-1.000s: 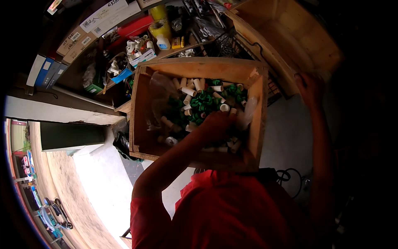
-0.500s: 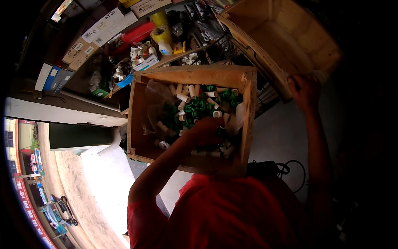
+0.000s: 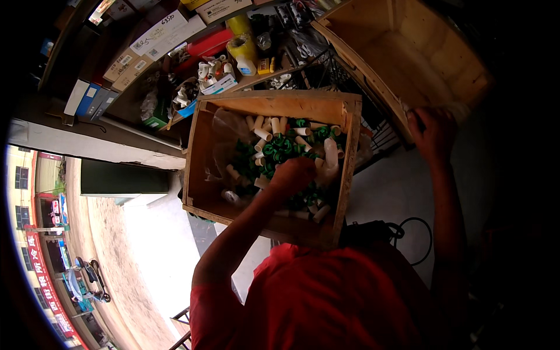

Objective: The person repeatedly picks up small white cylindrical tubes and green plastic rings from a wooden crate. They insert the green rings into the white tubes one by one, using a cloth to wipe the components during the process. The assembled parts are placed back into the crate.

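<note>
We have our left hand (image 3: pixel 294 174) down inside the wooden crate (image 3: pixel 279 98), its fingers bent close together over the pile, touching the green plastic fittings (image 3: pixel 280 149) and short white pipe sleeves (image 3: pixel 262 135); the knuckles hide the fingertips, so we cannot tell whether a piece is pinched; our right hand (image 3: pixel 434 133) rests at the near end of the second wooden crate (image 3: pixel 402 48), fingers partly curled at the edge, though we cannot tell how firmly they close.

We see handwriting and a square code on a white carton (image 3: pixel 162 34), labels on the brown cartons (image 3: pixel 123 70) beside it, and large pale characters on the red banner (image 3: pixel 45 279) outdoors.

For edges, we have the first crate's four walls around the pile, a clear plastic bag (image 3: pixel 224 131) against its left wall and a translucent plastic bag (image 3: pixel 331 157) near its right; grey floor (image 3: pixel 388 181) shows between that right wall and our right forearm; the second crate lies open-topped beyond, its near edge at our right hand.
</note>
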Action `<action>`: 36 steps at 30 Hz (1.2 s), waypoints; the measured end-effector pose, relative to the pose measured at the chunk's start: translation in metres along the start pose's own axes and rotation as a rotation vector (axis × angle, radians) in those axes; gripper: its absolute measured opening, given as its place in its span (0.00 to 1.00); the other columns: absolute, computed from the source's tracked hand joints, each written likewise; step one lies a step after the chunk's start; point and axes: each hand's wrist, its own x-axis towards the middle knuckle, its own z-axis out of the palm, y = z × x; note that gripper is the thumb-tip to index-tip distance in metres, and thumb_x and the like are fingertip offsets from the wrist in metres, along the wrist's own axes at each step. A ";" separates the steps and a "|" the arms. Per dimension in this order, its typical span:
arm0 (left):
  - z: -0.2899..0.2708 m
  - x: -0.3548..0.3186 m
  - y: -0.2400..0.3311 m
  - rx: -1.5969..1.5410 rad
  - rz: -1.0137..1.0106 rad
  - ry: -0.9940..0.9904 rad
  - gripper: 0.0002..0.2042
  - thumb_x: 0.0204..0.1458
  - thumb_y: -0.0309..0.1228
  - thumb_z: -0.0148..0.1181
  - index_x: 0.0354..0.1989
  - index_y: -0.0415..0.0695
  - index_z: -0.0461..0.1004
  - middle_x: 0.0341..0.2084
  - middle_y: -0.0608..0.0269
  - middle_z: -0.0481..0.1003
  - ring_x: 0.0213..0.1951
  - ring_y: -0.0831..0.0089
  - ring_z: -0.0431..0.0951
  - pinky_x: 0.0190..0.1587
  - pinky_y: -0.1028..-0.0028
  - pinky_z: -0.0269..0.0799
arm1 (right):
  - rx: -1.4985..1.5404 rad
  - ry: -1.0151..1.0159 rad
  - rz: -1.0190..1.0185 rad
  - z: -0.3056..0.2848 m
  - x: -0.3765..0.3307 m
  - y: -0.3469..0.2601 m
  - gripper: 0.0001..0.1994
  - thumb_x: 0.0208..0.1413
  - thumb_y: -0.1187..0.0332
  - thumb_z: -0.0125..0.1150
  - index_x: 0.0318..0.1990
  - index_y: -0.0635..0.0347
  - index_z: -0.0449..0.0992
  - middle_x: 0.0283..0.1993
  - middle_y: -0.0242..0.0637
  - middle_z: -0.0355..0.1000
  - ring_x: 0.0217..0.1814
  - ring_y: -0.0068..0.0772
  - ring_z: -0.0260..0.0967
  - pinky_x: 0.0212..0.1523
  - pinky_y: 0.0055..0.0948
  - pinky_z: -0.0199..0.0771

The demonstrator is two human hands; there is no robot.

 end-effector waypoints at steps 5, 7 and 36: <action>0.005 0.003 -0.014 -0.130 0.039 0.015 0.07 0.51 0.31 0.60 0.35 0.43 0.77 0.31 0.57 0.78 0.34 0.62 0.79 0.38 0.67 0.74 | -0.011 -0.012 0.006 0.000 0.001 -0.004 0.07 0.54 0.65 0.60 0.28 0.57 0.74 0.27 0.36 0.72 0.32 0.42 0.69 0.39 0.40 0.66; 0.010 0.007 -0.028 -0.231 0.101 0.017 0.06 0.51 0.29 0.60 0.35 0.42 0.77 0.29 0.58 0.78 0.32 0.67 0.79 0.37 0.70 0.74 | -0.028 -0.023 0.020 0.003 0.001 -0.003 0.06 0.54 0.66 0.59 0.29 0.57 0.75 0.28 0.37 0.72 0.32 0.42 0.69 0.38 0.40 0.66; -0.076 -0.045 -0.006 -1.266 0.001 0.295 0.12 0.57 0.29 0.59 0.47 0.40 0.76 0.41 0.67 0.78 0.43 0.79 0.76 0.48 0.75 0.70 | 1.775 -0.376 0.977 0.067 0.076 -0.213 0.17 0.61 0.57 0.53 0.50 0.58 0.75 0.46 0.31 0.73 0.50 0.25 0.68 0.52 0.30 0.66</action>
